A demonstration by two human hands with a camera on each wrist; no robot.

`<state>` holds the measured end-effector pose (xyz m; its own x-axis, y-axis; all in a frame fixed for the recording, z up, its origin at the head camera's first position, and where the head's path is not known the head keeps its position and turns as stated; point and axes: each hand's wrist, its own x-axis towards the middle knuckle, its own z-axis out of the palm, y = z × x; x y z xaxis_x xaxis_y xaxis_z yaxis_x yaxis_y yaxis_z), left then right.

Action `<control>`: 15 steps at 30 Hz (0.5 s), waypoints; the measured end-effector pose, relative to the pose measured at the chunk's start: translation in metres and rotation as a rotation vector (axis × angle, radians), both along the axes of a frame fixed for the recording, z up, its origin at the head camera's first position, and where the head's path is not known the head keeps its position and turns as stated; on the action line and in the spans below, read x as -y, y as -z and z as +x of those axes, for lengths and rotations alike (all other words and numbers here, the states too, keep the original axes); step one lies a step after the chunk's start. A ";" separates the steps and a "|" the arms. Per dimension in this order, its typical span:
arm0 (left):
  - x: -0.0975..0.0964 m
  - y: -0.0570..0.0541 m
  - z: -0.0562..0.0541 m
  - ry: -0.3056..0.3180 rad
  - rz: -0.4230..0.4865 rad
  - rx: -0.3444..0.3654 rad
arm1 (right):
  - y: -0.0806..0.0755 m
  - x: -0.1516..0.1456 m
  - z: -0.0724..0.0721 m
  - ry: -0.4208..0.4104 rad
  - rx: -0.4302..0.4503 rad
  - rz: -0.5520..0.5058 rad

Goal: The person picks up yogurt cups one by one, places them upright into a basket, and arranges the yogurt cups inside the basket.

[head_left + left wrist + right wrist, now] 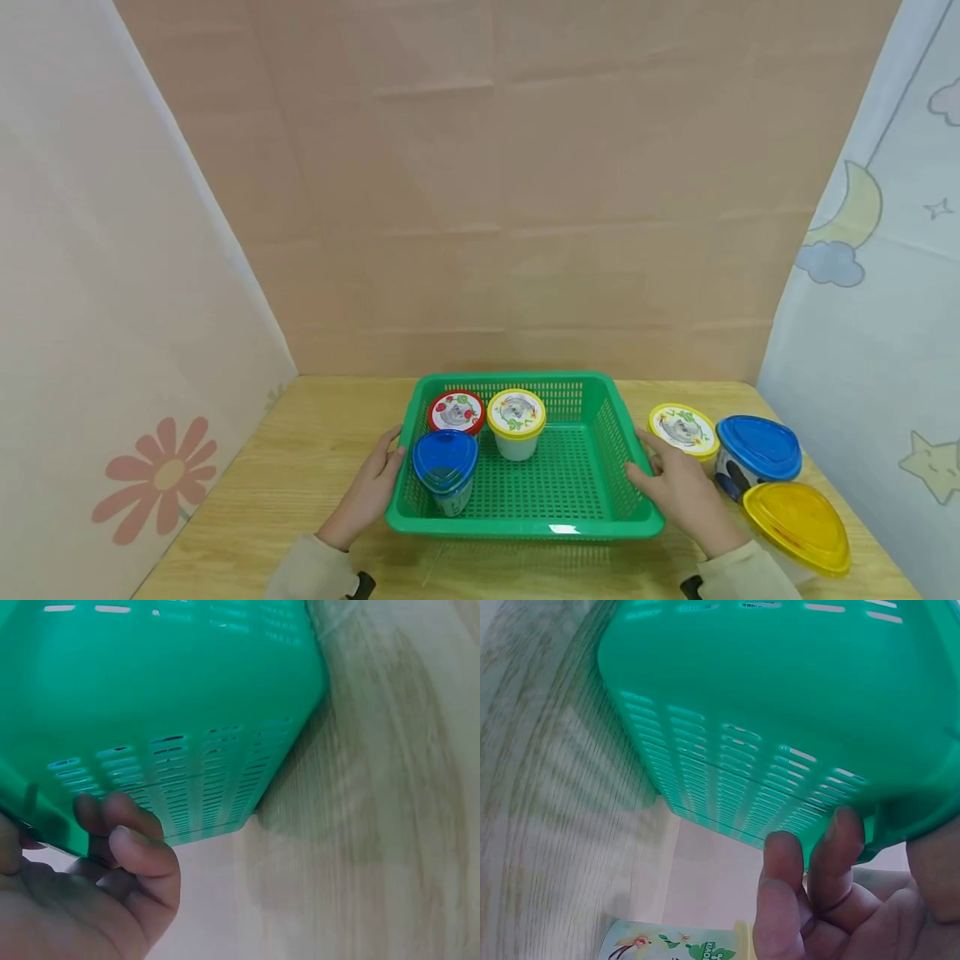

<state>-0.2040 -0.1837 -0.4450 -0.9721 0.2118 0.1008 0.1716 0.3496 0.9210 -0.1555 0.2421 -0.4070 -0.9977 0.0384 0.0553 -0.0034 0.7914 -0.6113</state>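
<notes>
A green plastic basket (525, 528) with slotted walls is in the middle of the head view. My left hand (369, 492) grips its left rim, fingers (142, 851) curled beneath the edge in the left wrist view. On the opposite side my right hand (686, 492) holds the right rim, with fingers (781, 862) bent under it. Inside the basket are a red-lidded tub (457, 412), a yellow-lidded round tub (517, 421) and a blue-lidded container (446, 467), all in its left half. Whether the basket's base touches the table cannot be told.
Right of the basket, close by my right hand, stand a yellow-rimmed round tub (682, 429), a blue-lidded container (759, 450) and a yellow-lidded container (798, 525). The wooden table (300, 450) meets a brown covered wall (495, 208) behind, with pale printed sheets on both sides.
</notes>
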 end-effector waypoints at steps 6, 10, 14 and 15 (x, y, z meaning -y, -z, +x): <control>0.000 0.000 -0.001 0.020 0.036 0.028 | -0.002 0.000 0.000 -0.009 -0.008 -0.005; 0.001 -0.001 -0.001 0.028 0.035 0.029 | -0.002 0.000 0.000 -0.013 -0.011 -0.007; 0.001 -0.001 -0.001 0.037 0.032 0.026 | 0.000 0.000 0.000 -0.011 -0.015 0.006; 0.001 0.000 -0.001 0.041 0.032 0.023 | 0.000 0.000 0.001 -0.011 -0.014 0.008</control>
<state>-0.2049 -0.1849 -0.4446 -0.9648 0.2483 0.0862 0.1642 0.3134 0.9353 -0.1550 0.2423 -0.4068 -0.9972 0.0273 0.0697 -0.0205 0.7961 -0.6048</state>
